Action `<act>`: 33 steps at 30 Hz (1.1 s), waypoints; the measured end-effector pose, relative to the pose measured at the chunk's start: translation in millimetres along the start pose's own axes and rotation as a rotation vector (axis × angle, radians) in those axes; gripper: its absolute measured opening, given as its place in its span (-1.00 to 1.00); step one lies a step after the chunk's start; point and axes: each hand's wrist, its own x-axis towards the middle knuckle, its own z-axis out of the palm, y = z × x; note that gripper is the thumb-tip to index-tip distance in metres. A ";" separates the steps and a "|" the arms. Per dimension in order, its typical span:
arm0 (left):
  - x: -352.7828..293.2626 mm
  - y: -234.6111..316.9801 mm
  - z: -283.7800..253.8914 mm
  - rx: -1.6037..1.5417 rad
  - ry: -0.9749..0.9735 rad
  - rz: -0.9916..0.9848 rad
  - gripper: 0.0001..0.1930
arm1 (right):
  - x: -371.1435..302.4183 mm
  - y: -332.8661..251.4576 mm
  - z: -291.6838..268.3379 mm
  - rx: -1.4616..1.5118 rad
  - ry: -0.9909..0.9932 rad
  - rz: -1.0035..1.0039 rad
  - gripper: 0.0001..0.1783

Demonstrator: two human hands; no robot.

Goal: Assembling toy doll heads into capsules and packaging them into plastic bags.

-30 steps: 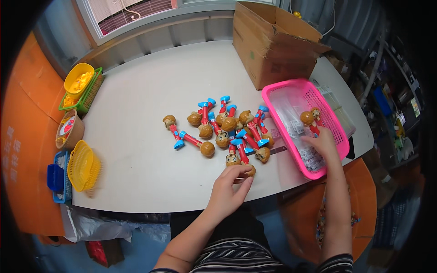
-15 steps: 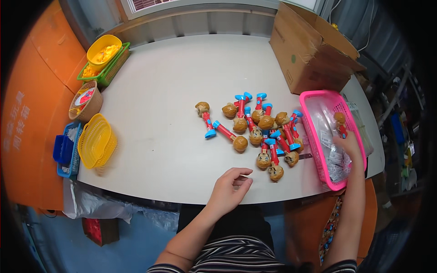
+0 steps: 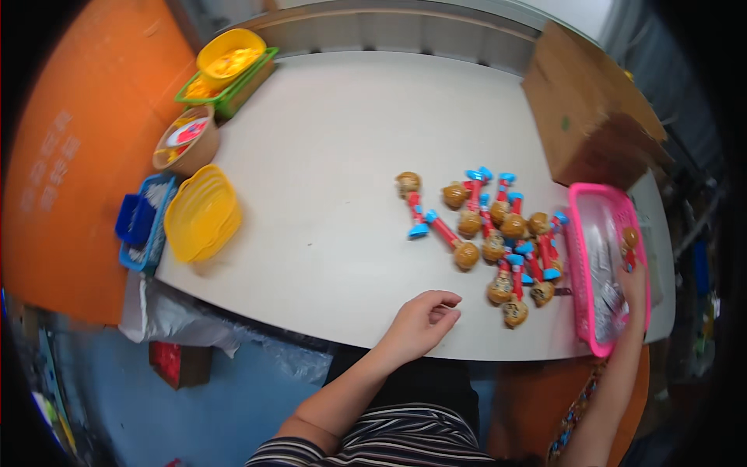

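My right hand [image 3: 635, 284] is at the right side of the pink basket [image 3: 578, 265], its fingers closed round a toy figure [image 3: 629, 243] with a round brown head and a red body. Beneath it, inside the basket, lie clear plastic bags [image 3: 603, 261]. My left hand [image 3: 420, 325] rests near the table's front edge, empty, fingers loosely curved and the thumb apart. Right of it lies a loose pile of similar toy figures [image 3: 493, 246] with brown heads, red bodies and blue feet. One figure [image 3: 413, 204] lies apart on the pile's left side.
An open cardboard box [image 3: 595, 109] stands at the back right. Along the left edge are yellow baskets [image 3: 204, 216], a blue basket [image 3: 159, 222], a tan basket [image 3: 198, 152] and a green basket [image 3: 247, 86] under a yellow bowl. An orange bin [image 3: 85, 148] borders the table's left.
The whole view has shifted, so the table and its things appear farther right. My right hand still has the toy figure over the pink basket; my left hand stays near the front edge.
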 end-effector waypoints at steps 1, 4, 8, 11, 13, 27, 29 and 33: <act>-0.7 3.1 -6.0 0.016 0.011 0.023 -0.73 | 0.5 8.6 5.2 -0.006 0.071 -0.057 -0.84; -3.6 3.6 -32.5 0.053 0.094 0.013 -0.75 | -3.5 0.1 21.1 -0.031 0.024 -0.048 -0.72; -7.8 -3.0 -74.9 0.040 0.392 0.105 -0.78 | -6.4 8.2 24.6 0.064 -0.044 -0.076 -0.67; -11.0 7.7 -88.5 0.017 0.450 0.120 -0.77 | 3.8 25.5 15.1 -0.148 0.075 -0.081 -0.61; -16.7 12.2 -88.1 -0.030 0.458 0.108 -0.77 | 8.2 35.7 15.2 -0.122 0.135 -0.109 -0.61; -28.1 29.0 -124.1 0.129 0.681 0.247 -0.79 | -24.0 -44.3 -32.5 -0.026 0.262 0.042 -0.68; -34.4 23.1 -138.5 0.165 0.694 0.271 -0.77 | -30.8 -58.9 -40.6 0.000 0.327 -0.010 -0.70; -41.3 24.8 -189.6 0.640 0.901 0.331 -0.66 | -63.8 -138.5 -54.1 0.071 0.345 -0.236 -0.79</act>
